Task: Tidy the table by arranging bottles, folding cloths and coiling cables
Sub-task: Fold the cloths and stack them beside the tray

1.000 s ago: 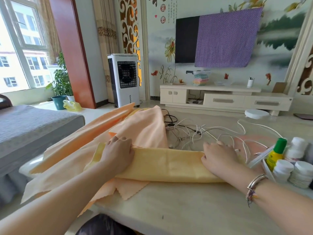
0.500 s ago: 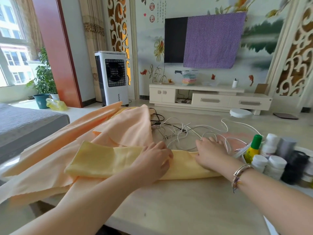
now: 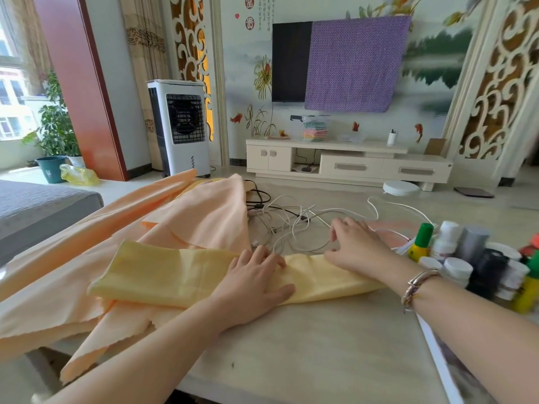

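A yellow cloth, folded into a long strip, lies across the table. My left hand presses flat on the strip's middle, fingers spread. My right hand rests on the strip's right part, thumb and fingers close together at the cloth's far edge. Under and behind the strip lie loose peach cloths. A tangle of white and black cables lies just beyond my hands. Several bottles stand clustered at the right, one yellow with a green cap.
A white-edged flat sheet lies on the table under my right forearm. A grey bed stands to the left of the table. Across the floor are a fan unit, a TV cabinet and a white disc.
My left hand slid right along the yellow strip from its left end to its middle. My right hand stayed near the right end. The view swung to the right.
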{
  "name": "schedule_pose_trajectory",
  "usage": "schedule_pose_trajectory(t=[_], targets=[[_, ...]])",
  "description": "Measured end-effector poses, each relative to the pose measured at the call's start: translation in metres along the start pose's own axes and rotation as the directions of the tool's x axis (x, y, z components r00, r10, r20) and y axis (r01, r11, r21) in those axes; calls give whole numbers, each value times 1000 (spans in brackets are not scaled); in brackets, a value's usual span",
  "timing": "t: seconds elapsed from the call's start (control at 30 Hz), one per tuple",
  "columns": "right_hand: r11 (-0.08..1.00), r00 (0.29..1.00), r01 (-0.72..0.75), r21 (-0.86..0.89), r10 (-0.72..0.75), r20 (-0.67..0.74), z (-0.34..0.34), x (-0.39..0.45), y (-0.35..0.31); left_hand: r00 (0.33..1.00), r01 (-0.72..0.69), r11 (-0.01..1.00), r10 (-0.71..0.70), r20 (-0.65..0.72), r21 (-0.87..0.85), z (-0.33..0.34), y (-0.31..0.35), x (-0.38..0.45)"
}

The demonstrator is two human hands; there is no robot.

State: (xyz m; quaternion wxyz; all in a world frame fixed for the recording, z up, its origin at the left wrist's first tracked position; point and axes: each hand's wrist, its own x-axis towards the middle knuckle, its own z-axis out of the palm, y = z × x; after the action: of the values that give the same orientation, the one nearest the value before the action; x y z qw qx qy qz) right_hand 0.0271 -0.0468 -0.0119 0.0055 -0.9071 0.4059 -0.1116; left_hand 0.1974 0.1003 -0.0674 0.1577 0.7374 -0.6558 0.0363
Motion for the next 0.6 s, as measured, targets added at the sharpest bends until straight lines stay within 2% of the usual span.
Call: schedule_pose_trajectory(t=[0.13, 0.2, 0.27, 0.37, 0.43, 0.5, 0.57, 0.6], targets=[[979, 975, 151, 139, -170, 140, -7, -37, -5, 1000, 15, 1000, -15, 15, -13, 0, 0, 0], [964, 955, 263, 51, -267, 128, -10, -59, -3, 1000, 22, 1000, -22, 23, -20, -1, 2, -1], [928, 939, 344, -147, -338, 60, -10, -74, 2, 999, 30, 999, -30, 33, -25, -3, 3, -1], [863, 936, 309, -400, -350, -31, -9, -88, -3, 998, 42, 999, -41, 48, -22, -5, 4, -2], [839, 944, 226, -495, -313, -100, -9, -90, -10, 998, 45, 999, -45, 50, -16, -7, 6, -3], [862, 949, 157, -483, -267, -169, -8, -90, -13, 998, 50, 999, -50, 48, -10, -7, 6, -3], [917, 973, 72, -394, -151, -175, -7, -89, -16, 998, 45, 999, -44, 41, -2, -7, 6, -3], [946, 966, 30, -324, -110, -233, -7, -88, -18, 998, 45, 999, -45, 37, 2, -6, 6, -3]])
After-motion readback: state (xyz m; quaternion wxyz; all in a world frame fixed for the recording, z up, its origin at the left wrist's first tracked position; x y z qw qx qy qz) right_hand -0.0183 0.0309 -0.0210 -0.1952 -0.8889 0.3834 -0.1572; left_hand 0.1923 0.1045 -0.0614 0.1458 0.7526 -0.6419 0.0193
